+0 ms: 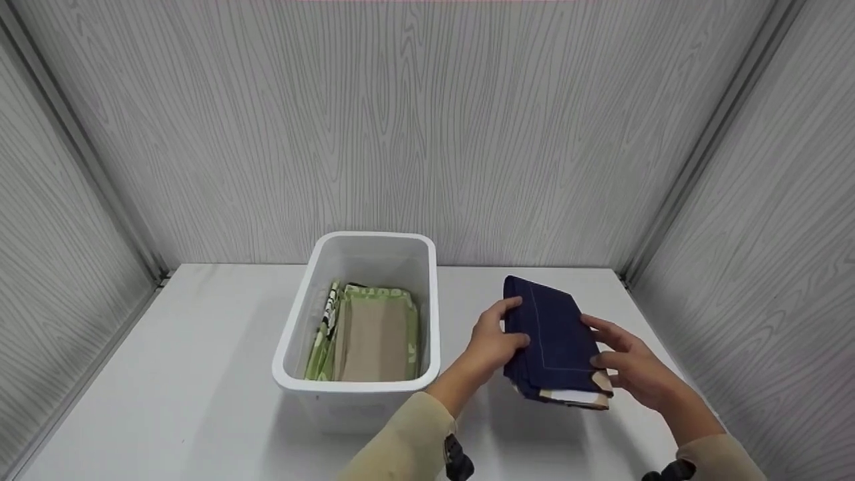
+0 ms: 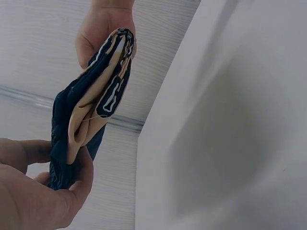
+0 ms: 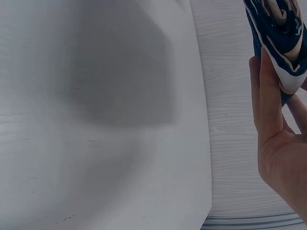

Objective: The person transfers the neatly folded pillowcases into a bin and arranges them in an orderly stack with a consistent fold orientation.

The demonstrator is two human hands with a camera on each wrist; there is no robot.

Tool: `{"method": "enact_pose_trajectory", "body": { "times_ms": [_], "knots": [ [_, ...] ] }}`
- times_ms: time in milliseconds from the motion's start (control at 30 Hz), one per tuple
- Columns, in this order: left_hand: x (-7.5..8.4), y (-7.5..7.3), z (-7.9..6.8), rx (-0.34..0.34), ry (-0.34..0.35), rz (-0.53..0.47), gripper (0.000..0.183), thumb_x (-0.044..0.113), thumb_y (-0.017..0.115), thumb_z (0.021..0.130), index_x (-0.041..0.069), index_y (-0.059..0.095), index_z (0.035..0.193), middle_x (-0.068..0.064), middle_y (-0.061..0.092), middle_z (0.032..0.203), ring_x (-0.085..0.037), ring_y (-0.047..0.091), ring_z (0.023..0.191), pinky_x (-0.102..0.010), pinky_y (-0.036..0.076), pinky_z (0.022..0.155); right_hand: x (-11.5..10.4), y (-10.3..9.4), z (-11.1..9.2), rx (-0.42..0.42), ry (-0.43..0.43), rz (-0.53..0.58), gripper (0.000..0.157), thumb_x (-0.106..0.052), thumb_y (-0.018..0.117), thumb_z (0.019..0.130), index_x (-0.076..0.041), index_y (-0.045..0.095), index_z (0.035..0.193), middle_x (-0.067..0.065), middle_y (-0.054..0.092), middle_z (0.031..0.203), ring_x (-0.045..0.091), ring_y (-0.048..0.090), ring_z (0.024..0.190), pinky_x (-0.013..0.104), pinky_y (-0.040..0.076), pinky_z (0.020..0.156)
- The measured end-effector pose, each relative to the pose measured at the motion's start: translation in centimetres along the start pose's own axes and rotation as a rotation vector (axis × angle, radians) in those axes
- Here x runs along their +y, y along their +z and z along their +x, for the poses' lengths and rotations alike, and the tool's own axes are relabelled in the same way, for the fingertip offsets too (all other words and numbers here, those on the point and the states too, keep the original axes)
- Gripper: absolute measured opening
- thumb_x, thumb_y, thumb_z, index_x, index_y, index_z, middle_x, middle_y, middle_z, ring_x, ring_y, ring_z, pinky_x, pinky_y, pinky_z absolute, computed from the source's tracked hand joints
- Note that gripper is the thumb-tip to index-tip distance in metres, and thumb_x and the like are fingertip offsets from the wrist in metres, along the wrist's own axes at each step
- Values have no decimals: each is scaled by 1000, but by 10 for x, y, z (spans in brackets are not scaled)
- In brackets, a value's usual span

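A folded navy-blue cloth (image 1: pixel 558 334) with beige and white inner layers is held up above the table between both hands. My left hand (image 1: pixel 493 339) grips its left edge, thumb on the top face. On the opposite edge, my right hand (image 1: pixel 634 364) pinches it between thumb and fingers. Stacked folds of navy, beige and white show along the edge of the cloth (image 2: pixel 91 96) in the left wrist view. To the left stands a white plastic bin (image 1: pixel 289 334), with folded green-patterned and beige cloths (image 1: pixel 377 334) upright inside.
The white table (image 1: pixel 220 347) bears the bin, whose right wall stands near my left forearm. Grey wood-grain panels (image 1: pixel 401 133) enclose the back and both sides. The cloth casts a shadow on the tabletop beneath it.
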State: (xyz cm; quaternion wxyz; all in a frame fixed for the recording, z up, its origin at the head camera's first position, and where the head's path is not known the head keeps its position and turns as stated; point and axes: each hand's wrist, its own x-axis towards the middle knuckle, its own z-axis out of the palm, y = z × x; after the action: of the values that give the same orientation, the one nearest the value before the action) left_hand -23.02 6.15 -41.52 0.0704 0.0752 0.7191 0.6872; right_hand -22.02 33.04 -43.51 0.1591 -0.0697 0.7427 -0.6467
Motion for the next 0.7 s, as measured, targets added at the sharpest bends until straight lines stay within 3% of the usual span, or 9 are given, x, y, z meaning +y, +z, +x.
{"method": "enact_pose_trajectory", "body": {
  "times_ms": [567, 700],
  "knots": [
    [29, -21, -11, -32, 52, 41, 68, -7, 67, 83, 15, 51, 145, -13, 50, 137, -24, 54, 118, -33, 55, 90, -24, 10, 1, -36, -50, 13, 75, 4, 56, 91, -15, 27, 158, 13, 32, 151, 23, 59, 116, 49, 56, 86],
    [34, -27, -14, -41, 58, 32, 68, -8, 66, 83, 14, 50, 146, -14, 50, 137, -23, 58, 113, -33, 56, 89, -28, 14, 1, -40, -54, 20, 76, 5, 56, 91, -15, 27, 158, 12, 33, 150, 23, 60, 116, 48, 57, 85]
  ]
}}
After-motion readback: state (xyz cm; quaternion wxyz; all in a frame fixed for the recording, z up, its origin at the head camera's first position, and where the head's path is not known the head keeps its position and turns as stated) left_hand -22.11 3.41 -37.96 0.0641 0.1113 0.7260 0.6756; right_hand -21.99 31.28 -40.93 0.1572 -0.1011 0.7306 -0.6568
